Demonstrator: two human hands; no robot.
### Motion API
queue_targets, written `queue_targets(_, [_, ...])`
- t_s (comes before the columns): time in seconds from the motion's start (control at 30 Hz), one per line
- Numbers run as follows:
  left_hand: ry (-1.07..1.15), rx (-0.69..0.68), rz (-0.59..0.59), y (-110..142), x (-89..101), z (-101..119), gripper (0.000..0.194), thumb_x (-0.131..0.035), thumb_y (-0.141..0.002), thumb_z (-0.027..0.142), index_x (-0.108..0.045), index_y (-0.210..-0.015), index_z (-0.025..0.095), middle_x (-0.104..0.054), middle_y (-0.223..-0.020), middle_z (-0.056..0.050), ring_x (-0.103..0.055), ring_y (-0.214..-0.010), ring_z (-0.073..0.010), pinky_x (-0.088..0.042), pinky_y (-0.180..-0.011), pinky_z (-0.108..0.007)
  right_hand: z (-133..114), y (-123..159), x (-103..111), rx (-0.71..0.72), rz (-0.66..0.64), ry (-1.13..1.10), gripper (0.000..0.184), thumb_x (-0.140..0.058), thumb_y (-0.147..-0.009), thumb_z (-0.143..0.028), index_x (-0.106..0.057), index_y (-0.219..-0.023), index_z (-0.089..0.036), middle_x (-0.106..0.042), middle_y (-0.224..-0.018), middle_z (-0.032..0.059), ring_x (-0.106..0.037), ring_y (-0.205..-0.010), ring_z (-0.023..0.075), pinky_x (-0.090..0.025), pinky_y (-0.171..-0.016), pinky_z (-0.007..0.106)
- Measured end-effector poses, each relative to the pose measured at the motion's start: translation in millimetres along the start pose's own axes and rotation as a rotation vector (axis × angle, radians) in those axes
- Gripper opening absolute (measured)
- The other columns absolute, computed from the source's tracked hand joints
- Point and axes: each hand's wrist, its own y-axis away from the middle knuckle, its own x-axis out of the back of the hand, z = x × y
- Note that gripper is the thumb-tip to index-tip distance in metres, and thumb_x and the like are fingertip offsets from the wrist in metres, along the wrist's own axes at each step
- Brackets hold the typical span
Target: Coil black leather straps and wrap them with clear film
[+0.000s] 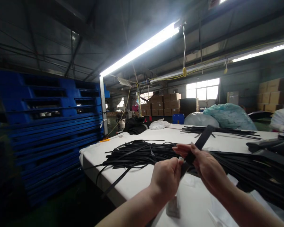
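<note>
Above the white table, a black strap [204, 137] is stretched between my two hands, its flat end pointing up and to the right. My left hand [167, 176] is closed round the lower part of the strap. Something small and pale shows at its fingertips, too blurred to name. My right hand [208, 168] pinches the strap higher up with the thumb, its other fingers reaching behind it. Beyond my hands lies a large bundle of black straps [134, 154], some hanging over the table's left edge. More long black straps [241, 170] lie to the right.
The white-covered table [123, 183] spreads before me. Blue pallets [56, 132] are stacked at the left. Another strap bundle [227, 130], black folded material [136, 124] and large plastic bags [229, 115] sit toward the back. A clear, blurred object [173, 206] lies below my hands.
</note>
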Motion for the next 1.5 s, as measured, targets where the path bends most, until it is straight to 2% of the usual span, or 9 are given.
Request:
queue_targets(0.1, [0.027,-0.061,0.052,-11.0,6.4,9.5,0.041,-0.033,-0.101,0.037,-0.047,-0.066,0.019,-0.058,-0.059,0.000,-0.047,-0.053,-0.0103,-0.028,-0.054,-0.025,3.0,6.8,-6.4,-0.047,-0.119,0.035,0.058,-0.063,-0.082,-0.068,-0.076,-0.105,-0.017,-0.072,-0.117,0.0150,-0.062,-0.118,0.0347,-0.039,-0.111,0.051])
queue_targets(0.27, [0.001,-0.049,0.004,-13.0,11.3,18.7,0.043,-0.036,-0.100,0.038,-0.041,-0.062,0.019,-0.045,-0.049,0.004,-0.032,-0.043,-0.0084,-0.020,-0.048,-0.025,-20.2,-6.8,12.2,0.091,0.181,-0.087,0.045,-0.061,-0.086,-0.059,-0.076,-0.095,-0.018,-0.076,-0.104,0.0133,-0.066,-0.112,0.0326,-0.045,-0.107,0.049])
queue_targets(0.4, [-0.016,-0.049,0.005,-11.3,10.5,24.1,0.044,-0.035,-0.100,0.038,-0.044,-0.061,0.019,-0.043,-0.049,0.003,-0.031,-0.044,-0.0092,-0.020,-0.049,-0.026,-27.3,-9.1,22.4,0.083,0.201,-0.078,0.037,-0.061,-0.088,-0.051,-0.076,-0.096,-0.018,-0.075,-0.106,0.0129,-0.064,-0.115,0.0327,-0.047,-0.105,0.048])
queue_targets(0.77, [0.024,-0.088,0.009,-16.1,8.6,28.8,0.045,-0.031,-0.102,0.037,-0.060,-0.073,0.018,-0.066,-0.065,-0.003,-0.055,-0.054,-0.0124,-0.033,-0.054,-0.025,11.4,18.5,10.3,0.002,-0.021,-0.005,0.055,-0.070,-0.078,-0.063,-0.075,-0.109,-0.018,-0.073,-0.116,0.0132,-0.059,-0.120,0.0345,-0.043,-0.107,0.049])
queue_targets(0.9, [0.028,-0.078,-0.017,-14.5,7.4,26.5,0.047,-0.031,-0.102,0.039,-0.062,-0.073,0.018,-0.065,-0.062,-0.002,-0.053,-0.051,-0.0120,-0.031,-0.052,-0.025,5.3,19.0,11.6,0.031,0.061,-0.017,0.055,-0.067,-0.081,-0.064,-0.075,-0.112,-0.019,-0.072,-0.117,0.0122,-0.058,-0.121,0.0329,-0.043,-0.107,0.048])
queue_targets(1.0, [0.027,-0.074,-0.004,-14.1,5.9,25.7,0.047,-0.031,-0.102,0.038,-0.061,-0.071,0.018,-0.064,-0.062,-0.002,-0.052,-0.051,-0.0118,-0.031,-0.052,-0.025,3.8,18.5,9.2,0.028,0.069,0.001,0.057,-0.072,-0.075,-0.066,-0.077,-0.105,-0.019,-0.074,-0.112,0.0129,-0.060,-0.118,0.0337,-0.045,-0.104,0.047])
queue_targets(1.17, [0.025,-0.058,-0.001,-12.2,4.9,21.7,0.047,-0.033,-0.102,0.038,-0.063,-0.072,0.017,-0.067,-0.064,-0.004,-0.055,-0.053,-0.0126,-0.034,-0.053,-0.024,21.7,18.5,5.2,0.060,0.018,0.056,0.056,-0.072,-0.075,-0.067,-0.078,-0.102,-0.018,-0.075,-0.105,0.0130,-0.066,-0.106,0.0337,-0.050,-0.097,0.047])
queue_targets(1.37, [0.242,-0.007,-0.109,-1.0,10.0,12.3,0.032,-0.045,-0.098,0.035,-0.069,-0.086,0.017,-0.072,-0.077,-0.003,-0.061,-0.064,-0.0132,-0.043,-0.060,-0.022,43.0,20.0,8.9,0.105,0.058,0.226,0.054,-0.062,-0.085,-0.067,-0.077,-0.105,-0.019,-0.076,-0.103,0.0114,-0.068,-0.101,0.0324,-0.052,-0.093,0.044])
queue_targets(1.5, [0.267,0.052,-0.147,5.7,14.2,1.4,0.032,-0.049,-0.095,0.037,-0.068,-0.080,0.016,-0.067,-0.070,-0.001,-0.055,-0.059,-0.0117,-0.040,-0.055,-0.021,47.0,23.4,2.3,0.107,0.074,0.279,0.054,-0.058,-0.087,-0.066,-0.077,-0.108,-0.020,-0.075,-0.107,0.0112,-0.068,-0.104,0.0318,-0.052,-0.096,0.044])
